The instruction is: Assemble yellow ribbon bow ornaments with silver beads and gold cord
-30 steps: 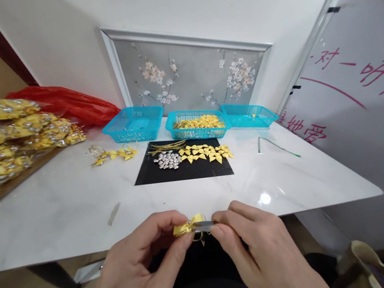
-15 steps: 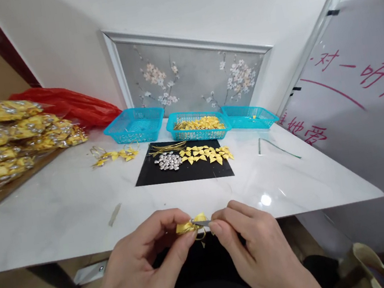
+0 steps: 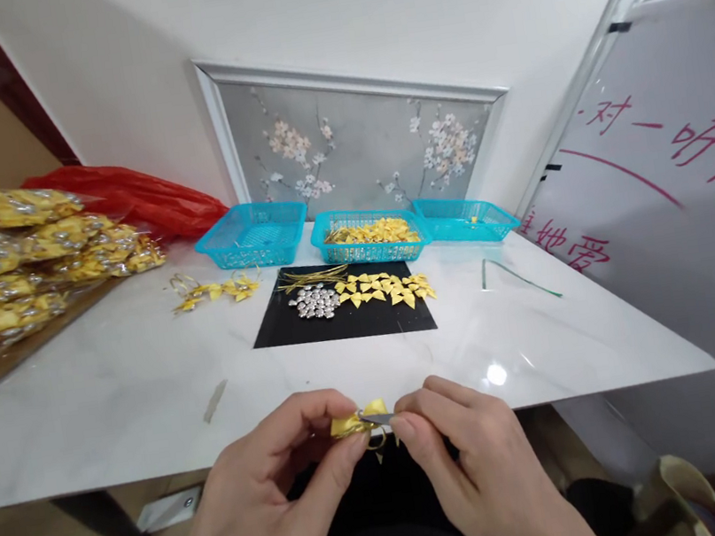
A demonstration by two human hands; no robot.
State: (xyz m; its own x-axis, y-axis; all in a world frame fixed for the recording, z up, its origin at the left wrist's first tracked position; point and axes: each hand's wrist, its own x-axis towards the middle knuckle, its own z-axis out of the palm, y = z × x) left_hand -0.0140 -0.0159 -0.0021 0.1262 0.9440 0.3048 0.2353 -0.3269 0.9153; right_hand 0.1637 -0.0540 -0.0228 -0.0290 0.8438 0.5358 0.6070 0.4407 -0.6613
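My left hand (image 3: 282, 481) pinches a small yellow ribbon bow (image 3: 347, 425) between thumb and fingertips, just in front of the table edge. A loop of gold wire (image 3: 376, 441) hangs beneath the bow. Closed around a pointed grey metal tool (image 3: 376, 419), my right hand (image 3: 467, 440) holds its tip against the middle of the bow; the rest of the tool is hidden by the fingers. Beyond the hands, a black mat (image 3: 333, 332) carries silver beads (image 3: 314, 302), gold wires (image 3: 309, 278) and yellow ribbon bows (image 3: 387, 287) in rows.
Behind the mat stand three blue baskets: a left one (image 3: 251, 234), a middle one (image 3: 372, 254) holding yellow bows, and a right one (image 3: 468, 220). Wired bows (image 3: 217, 290) lie left of the mat. Bagged yellow pieces (image 3: 13, 257) are stacked far left. A green strip (image 3: 520, 277) lies right.
The bow and the tool tip have shifted very slightly, with the tip still at the bow's middle. Both hands keep nearly the same place and grip.
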